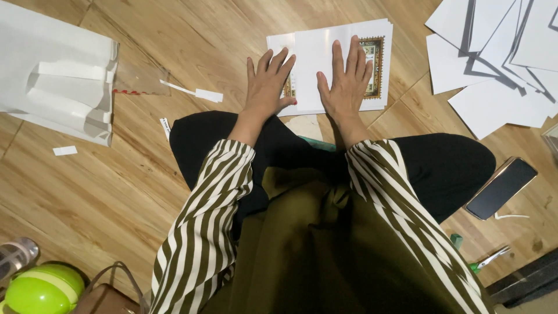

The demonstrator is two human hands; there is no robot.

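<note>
A white sheet (317,61) is pressed flat on the floor (116,192) by the spread left hand (268,81) and right hand (347,81); it seems a pressing step, calling for even pressure.

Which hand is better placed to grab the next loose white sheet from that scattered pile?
Right hand, likely: the scattered white sheets lie on its side, while the left hand would have to cross over.
</note>
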